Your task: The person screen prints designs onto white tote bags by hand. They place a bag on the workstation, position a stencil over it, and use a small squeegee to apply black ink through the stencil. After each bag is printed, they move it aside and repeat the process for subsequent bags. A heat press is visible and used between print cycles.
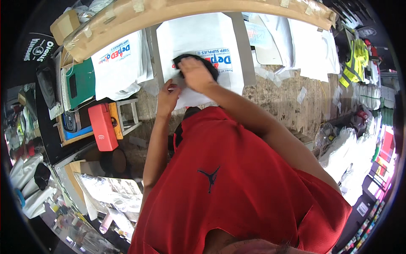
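Note:
A white printed bag (196,31) with blue and red print lies flat on a grey board (240,46) in front of me. My right hand (196,75) is spread flat over a bunched black cloth (210,67) on the bag's printed part. Most of that cloth is hidden under the palm and fingers. Just left of it, my left hand (168,97) is at the bag's lower left side, its fingers curled in. Whatever those fingers pinch there cannot be made out.
A long taped cardboard piece (198,9) spans the far side. Similar white printed bags (122,70) are stacked left, more white sheets (315,53) right. A red box (102,127) and a green panel (80,84) sit left, a yellow reflective vest (356,61) far right.

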A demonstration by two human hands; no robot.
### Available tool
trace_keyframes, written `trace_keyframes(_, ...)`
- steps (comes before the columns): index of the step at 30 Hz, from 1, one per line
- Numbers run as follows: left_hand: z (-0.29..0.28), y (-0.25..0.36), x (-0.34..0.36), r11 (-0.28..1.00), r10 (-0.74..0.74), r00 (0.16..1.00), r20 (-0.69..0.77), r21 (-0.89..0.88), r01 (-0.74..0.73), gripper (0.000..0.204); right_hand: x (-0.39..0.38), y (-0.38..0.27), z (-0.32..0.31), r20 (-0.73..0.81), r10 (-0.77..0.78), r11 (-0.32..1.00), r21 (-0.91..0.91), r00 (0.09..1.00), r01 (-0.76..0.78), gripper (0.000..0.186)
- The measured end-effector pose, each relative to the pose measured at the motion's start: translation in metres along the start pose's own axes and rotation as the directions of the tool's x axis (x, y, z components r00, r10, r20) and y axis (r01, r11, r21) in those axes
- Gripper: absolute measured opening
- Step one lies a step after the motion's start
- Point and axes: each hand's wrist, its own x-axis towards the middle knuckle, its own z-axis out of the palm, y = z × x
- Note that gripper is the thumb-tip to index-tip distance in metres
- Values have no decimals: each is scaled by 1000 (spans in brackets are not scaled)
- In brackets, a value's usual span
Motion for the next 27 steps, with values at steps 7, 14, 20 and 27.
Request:
trace_keyframes(7, -8, -3, -2, 996, -43, 999, 22, -72, 44, 58, -102, 74, -71, -25, 203, 969, 147, 979, -198, 42)
trace_keyframes(14, -6, 13, -7, 996, -64, 998, 23, -58, 65, 55, -43, 113, -88, 104, 354, 925, 105, 929, -364, 24)
trace_keyframes(20, -5, 19, -7, 993, -84, 996, 22, -82, 86, 54, -32, 60, -56, 131, 177, 968, 154, 976, -196, 23)
trace_keyframes(27, -6, 7, 0, 997, -69, 998, -8, -47, 69, 56, -34, 88, -82, 302, 333, 921, 99, 893, -377, 21)
